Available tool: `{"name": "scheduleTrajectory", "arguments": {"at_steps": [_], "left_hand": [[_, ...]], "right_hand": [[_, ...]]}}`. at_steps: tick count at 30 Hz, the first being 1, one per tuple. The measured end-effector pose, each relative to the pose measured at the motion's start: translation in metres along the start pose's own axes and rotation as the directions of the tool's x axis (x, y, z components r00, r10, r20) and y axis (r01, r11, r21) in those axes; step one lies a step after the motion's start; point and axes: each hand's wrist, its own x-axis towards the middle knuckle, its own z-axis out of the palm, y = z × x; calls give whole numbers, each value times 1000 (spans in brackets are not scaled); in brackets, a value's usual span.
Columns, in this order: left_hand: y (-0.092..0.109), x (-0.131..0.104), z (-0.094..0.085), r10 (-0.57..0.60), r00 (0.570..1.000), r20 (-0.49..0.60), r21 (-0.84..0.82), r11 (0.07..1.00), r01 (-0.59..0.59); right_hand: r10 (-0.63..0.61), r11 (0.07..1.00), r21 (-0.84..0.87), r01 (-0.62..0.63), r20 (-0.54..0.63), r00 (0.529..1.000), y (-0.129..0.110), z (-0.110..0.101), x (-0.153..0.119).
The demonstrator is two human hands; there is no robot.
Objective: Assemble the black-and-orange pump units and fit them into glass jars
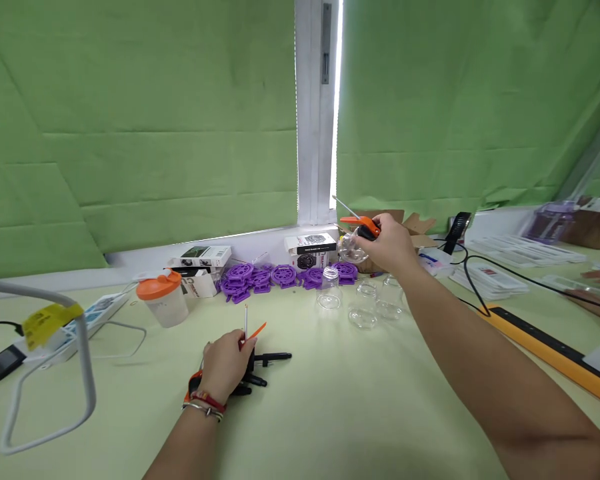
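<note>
My right hand [391, 245] is raised at the back of the table, fingers closed on a black-and-orange part [365, 227] with a thin metal rod sticking up to the left. A clear rounded piece [351, 248] shows just below that part; I cannot tell if it is held too. My left hand [226, 363] is low over the table, closed around a similar black-and-orange part [254, 337] with an upright thin rod. Black rod-like pieces [275, 357] lie beside its fingers. Several small clear jars [329, 291] stand in front of my right hand.
Purple plastic wheel-like parts [283, 275] lie along the back, between small printed boxes [310, 252]. Left are an orange-lidded cup [166, 300], a power strip [93, 320] and a bent grey tube frame [84, 373]. An orange-and-black bar [550, 350] and another person's hand [597, 303] are at right.
</note>
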Motion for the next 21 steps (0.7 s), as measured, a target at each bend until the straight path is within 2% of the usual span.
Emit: {"name": "scheduleTrajectory", "arguments": {"at_steps": [2, 4, 5, 7, 9, 10, 12, 13, 15, 17, 19, 21], "left_hand": [[-2, 0, 1, -26, 999, -36, -15, 1000, 25], [-3, 1, 2, -42, 997, -63, -26, 999, 41], [-3, 1, 2, -44, 997, -69, -26, 999, 43], [-2, 2, 1, -44, 997, -67, -18, 999, 43], [-1, 2, -1, -45, 996, -76, -4, 999, 45], [1, 1, -2, -38, 993, -109, 1, 999, 38], [5, -3, -6, -5, 967, -256, -1, 1000, 4], [8, -7, -9, 27, 935, -353, -6, 999, -31], [16, -18, -14, 114, 839, -532, -13, 990, -143], [25, -30, -18, 286, 744, -604, 7, 935, -354], [36, -42, -20, 511, 654, -557, 69, 814, -577], [44, -50, -21, 677, 588, -444, 134, 698, -703]], "right_hand": [[-45, 986, 164, 40, 30, 999, -15, -10, -21], [-105, 950, 307, 48, 172, 980, -27, -12, -48], [-134, 935, 354, 33, 263, 956, -31, -10, -63], [-200, 907, 421, -2, 436, 877, -37, -1, -92], [-240, 889, 457, -12, 488, 839, -40, 10, -119], [-252, 886, 464, -16, 510, 822, -41, 15, -131], [-270, 881, 472, -24, 545, 793, -43, 24, -150], [-276, 879, 475, -24, 551, 788, -44, 26, -158], [-278, 881, 472, -21, 555, 784, -47, 29, -169], [-272, 879, 475, -24, 544, 794, -50, 30, -177], [-278, 862, 506, -34, 526, 804, -51, 30, -182], [-317, 820, 571, -46, 519, 794, -50, 31, -187]]}}
